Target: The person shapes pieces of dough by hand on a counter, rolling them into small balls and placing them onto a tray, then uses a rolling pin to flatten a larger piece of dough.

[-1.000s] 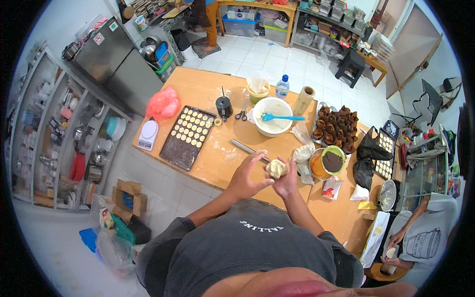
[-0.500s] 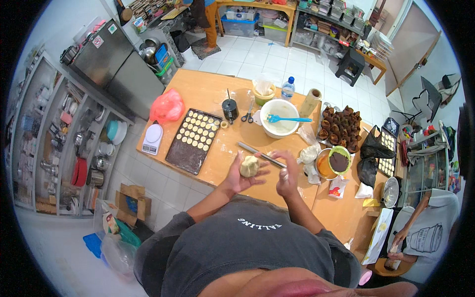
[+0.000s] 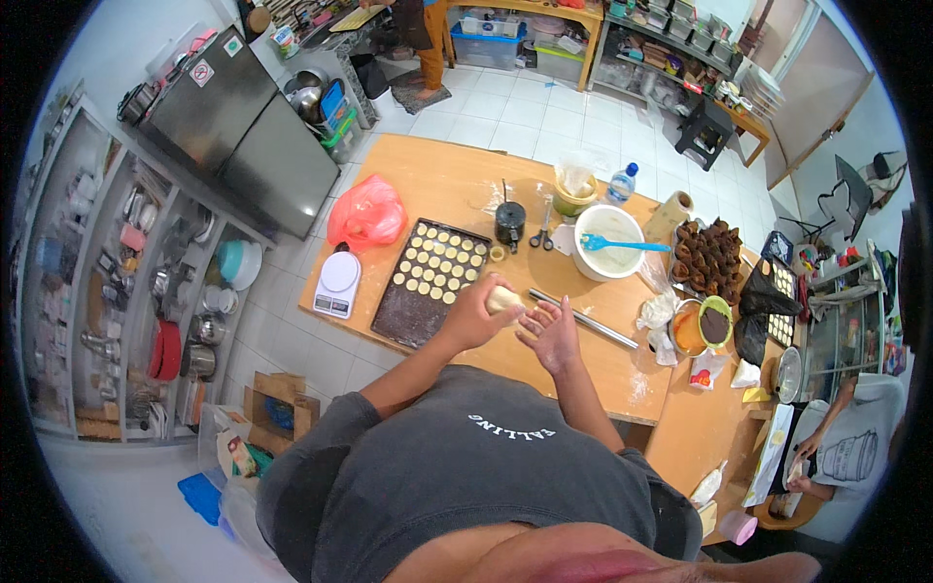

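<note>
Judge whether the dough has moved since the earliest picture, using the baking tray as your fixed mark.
Yes: the dough has moved left, closer to the baking tray, and is now in the left hand.

Faded charcoal-grey shirt point(image 3: 447, 476), small white lettering point(image 3: 512, 428) printed in a shallow curve, loose elbow-length sleeves point(image 3: 326, 428), bare forearms point(image 3: 591, 410).
</note>
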`<state>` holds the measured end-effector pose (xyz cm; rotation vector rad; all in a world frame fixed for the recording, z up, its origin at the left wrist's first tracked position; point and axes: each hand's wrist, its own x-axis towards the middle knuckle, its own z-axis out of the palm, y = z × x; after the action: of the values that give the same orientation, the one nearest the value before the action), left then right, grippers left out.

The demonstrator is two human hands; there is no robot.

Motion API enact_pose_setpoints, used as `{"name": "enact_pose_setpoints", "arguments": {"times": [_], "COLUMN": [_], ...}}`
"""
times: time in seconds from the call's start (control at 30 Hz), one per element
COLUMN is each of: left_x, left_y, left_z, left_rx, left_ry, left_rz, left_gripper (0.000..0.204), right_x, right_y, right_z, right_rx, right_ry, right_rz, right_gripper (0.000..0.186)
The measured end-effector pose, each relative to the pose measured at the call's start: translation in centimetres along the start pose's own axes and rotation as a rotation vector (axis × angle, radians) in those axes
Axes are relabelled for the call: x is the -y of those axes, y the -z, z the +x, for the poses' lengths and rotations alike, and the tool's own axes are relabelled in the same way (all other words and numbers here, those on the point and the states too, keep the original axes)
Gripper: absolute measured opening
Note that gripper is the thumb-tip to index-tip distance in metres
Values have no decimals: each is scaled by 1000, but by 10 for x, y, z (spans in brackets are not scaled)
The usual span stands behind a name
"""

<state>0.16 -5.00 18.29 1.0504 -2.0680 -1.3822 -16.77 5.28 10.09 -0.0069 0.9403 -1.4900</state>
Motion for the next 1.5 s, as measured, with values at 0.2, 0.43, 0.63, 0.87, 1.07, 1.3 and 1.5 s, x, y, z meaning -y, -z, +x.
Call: {"name": "enact_pose_setpoints", "arguments": {"times": [0.2, 0.43, 0.63, 0.87, 1.07, 1.3, 1.5], "left_x": [6, 110, 144, 115, 58, -89, -95], "left_y": [58, 61, 32, 5, -31, -86, -151], "left_z": [-8, 5, 14, 18, 12, -8, -18], "left_rx": [187, 6, 364, 426, -91, -1, -73], "left_ry": [-435, 12, 676, 478, 311, -598, -507], "left_rz": [350, -155, -758, -1342, -958, -158, -152], "left_gripper": [63, 44, 70, 48, 21, 31, 38], "right_x": [-32, -45, -14, 6, 18, 70, 108], "right_y": [-65, -37, -82, -64, 1, 51, 119], "right_z": [18, 70, 30, -3, -26, -77, -82], "right_rx": [12, -214, -96, -48, -66, 37, 39], "right_ry": [-67, 429, 819, 591, 320, -73, -67], "right_rz": [314, -506, -992, -528, -410, 133, 307], "right_gripper": [52, 28, 31, 30, 28, 60, 54]}}
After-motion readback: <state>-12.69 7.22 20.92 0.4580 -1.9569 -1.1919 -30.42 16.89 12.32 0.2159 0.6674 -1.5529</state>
